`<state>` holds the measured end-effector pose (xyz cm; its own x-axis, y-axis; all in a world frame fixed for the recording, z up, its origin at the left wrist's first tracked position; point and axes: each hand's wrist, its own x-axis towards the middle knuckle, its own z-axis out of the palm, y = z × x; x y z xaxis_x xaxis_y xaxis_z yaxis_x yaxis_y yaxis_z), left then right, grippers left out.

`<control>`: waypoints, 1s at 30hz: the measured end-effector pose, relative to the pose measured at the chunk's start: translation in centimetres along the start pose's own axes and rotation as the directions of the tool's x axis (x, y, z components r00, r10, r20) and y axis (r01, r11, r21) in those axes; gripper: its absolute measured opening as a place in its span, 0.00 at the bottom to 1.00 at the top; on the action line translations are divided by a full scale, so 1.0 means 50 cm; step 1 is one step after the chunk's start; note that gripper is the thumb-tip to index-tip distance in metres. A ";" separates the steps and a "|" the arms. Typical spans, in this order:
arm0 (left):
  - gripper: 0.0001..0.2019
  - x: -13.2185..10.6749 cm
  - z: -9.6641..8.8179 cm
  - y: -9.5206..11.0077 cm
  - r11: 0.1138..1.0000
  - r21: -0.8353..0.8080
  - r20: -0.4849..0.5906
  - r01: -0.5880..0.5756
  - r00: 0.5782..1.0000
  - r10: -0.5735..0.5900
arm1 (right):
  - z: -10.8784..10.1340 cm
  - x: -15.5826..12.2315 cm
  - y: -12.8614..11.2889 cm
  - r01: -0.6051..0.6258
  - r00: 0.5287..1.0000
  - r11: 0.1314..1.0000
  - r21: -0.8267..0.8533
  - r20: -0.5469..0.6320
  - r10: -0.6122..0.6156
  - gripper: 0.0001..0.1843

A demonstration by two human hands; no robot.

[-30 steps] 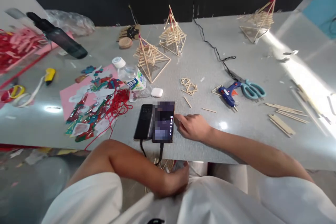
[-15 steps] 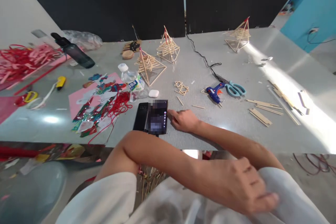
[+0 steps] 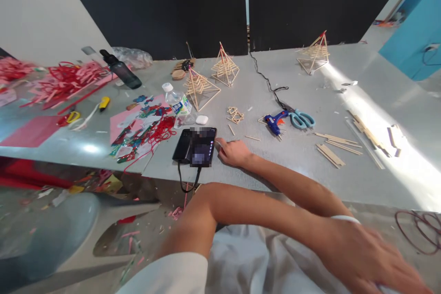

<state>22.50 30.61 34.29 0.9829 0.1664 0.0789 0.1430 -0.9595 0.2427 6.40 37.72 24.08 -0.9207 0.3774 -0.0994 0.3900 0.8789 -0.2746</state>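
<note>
My right hand (image 3: 234,152) rests on the grey table, fingers loosely curled and the index finger stretched to the right edge of a phone (image 3: 203,147). The phone's screen is lit and partly pixelated. Beside it on the left lies a dark slab (image 3: 181,145), and a black cable (image 3: 186,189) loops below the two over the table edge. My left arm crosses in front of my body. At its end my left hand (image 3: 375,257) hangs low on the right, blurred, fingers stretched out, near my right sleeve. Nothing shows in it.
Stick pyramids (image 3: 225,66) stand at the back. A plastic bottle (image 3: 177,103) and white case (image 3: 201,120) sit behind the phone. Right of it lie a glue gun (image 3: 274,121), scissors (image 3: 302,119) and loose sticks (image 3: 330,155). Red cord (image 3: 161,131) and foil scraps lie left.
My left hand has moved right and down, its fingers going from curled to stretched out. The right hand stays beside the phone. The view has shifted, showing more of the floor and cable.
</note>
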 end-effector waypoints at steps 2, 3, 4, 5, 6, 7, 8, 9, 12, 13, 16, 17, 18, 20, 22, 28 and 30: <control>0.32 -0.014 0.028 -0.035 0.987 -0.163 0.001 -0.014 1.000 0.015 | 0.000 0.000 0.001 0.003 1.000 1.000 0.006 -0.006 -0.003 0.30; 0.31 -0.020 0.044 -0.046 0.988 -0.153 -0.019 0.029 0.999 -0.033 | 0.001 0.001 0.001 0.003 1.000 1.000 0.011 -0.010 -0.003 0.30; 0.31 -0.025 0.059 -0.051 0.989 -0.140 -0.043 0.041 0.998 -0.048 | 0.003 0.002 0.002 0.003 1.000 1.000 0.016 -0.014 -0.002 0.30; 0.32 -0.029 0.073 -0.052 0.992 -0.099 -0.064 0.077 0.994 -0.083 | 0.005 0.004 0.002 0.002 1.000 1.000 0.021 -0.016 -0.002 0.30; 0.32 -0.034 0.084 -0.048 0.995 -0.055 -0.081 0.079 0.993 -0.084 | 0.007 0.005 0.003 0.001 1.000 1.000 0.026 -0.019 -0.001 0.30; 0.33 -0.039 0.093 -0.043 0.997 -0.007 -0.091 0.078 0.993 -0.078 | 0.009 0.006 0.004 0.000 1.000 1.000 0.029 -0.021 0.001 0.29; 0.34 -0.046 0.099 -0.036 0.996 0.048 -0.096 0.080 0.993 -0.075 | 0.011 0.007 0.004 -0.003 1.000 1.000 0.031 -0.024 0.004 0.29; 0.34 -0.055 0.103 -0.031 0.992 0.105 -0.102 0.075 0.993 -0.064 | 0.013 0.008 0.004 -0.006 1.000 0.999 0.032 -0.027 0.007 0.29; 0.35 -0.098 0.114 -0.026 0.967 0.246 -0.158 0.067 0.987 -0.028 | 0.019 0.012 0.004 -0.018 0.999 0.999 0.030 -0.041 0.020 0.28; 0.35 -0.117 0.120 -0.029 0.957 0.280 -0.191 0.072 0.981 -0.018 | 0.021 0.013 0.004 -0.022 0.999 0.999 0.030 -0.045 0.023 0.28; 0.35 -0.176 0.152 -0.044 0.932 0.360 -0.267 0.045 0.962 0.056 | 0.025 0.016 0.004 -0.030 0.998 0.999 0.029 -0.053 0.032 0.27; 0.33 -0.192 0.166 -0.047 0.923 0.384 -0.272 0.032 0.959 0.080 | 0.026 0.016 0.005 -0.032 0.998 0.999 0.029 -0.056 0.033 0.27; 0.32 -0.206 0.180 -0.049 0.914 0.405 -0.272 0.030 0.958 0.089 | 0.028 0.017 0.005 -0.032 0.998 0.999 0.028 -0.058 0.034 0.27; 0.32 -0.222 0.208 -0.047 0.902 0.426 -0.286 0.073 0.956 0.058 | 0.031 0.017 0.005 -0.032 0.998 0.999 0.027 -0.062 0.034 0.27; 0.32 -0.228 0.228 -0.040 0.891 0.434 -0.326 0.132 0.945 0.018 | 0.035 0.017 0.006 -0.029 0.997 0.999 0.025 -0.064 0.031 0.26; 0.32 -0.233 0.233 -0.034 0.870 0.429 -0.479 0.243 0.878 -0.009 | 0.031 0.025 0.026 -0.044 0.989 0.999 0.021 -0.139 0.046 0.23; 0.32 -0.236 0.227 -0.038 0.883 0.391 -0.484 0.260 0.874 -0.043 | 0.019 0.034 0.047 -0.082 0.978 0.997 0.013 -0.190 0.083 0.23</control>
<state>11.92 27.89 21.91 0.7969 0.2971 0.5259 0.4272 -0.8928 -0.1429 5.73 40.16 22.33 -0.8653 0.4975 0.0618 0.4639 0.8413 -0.2777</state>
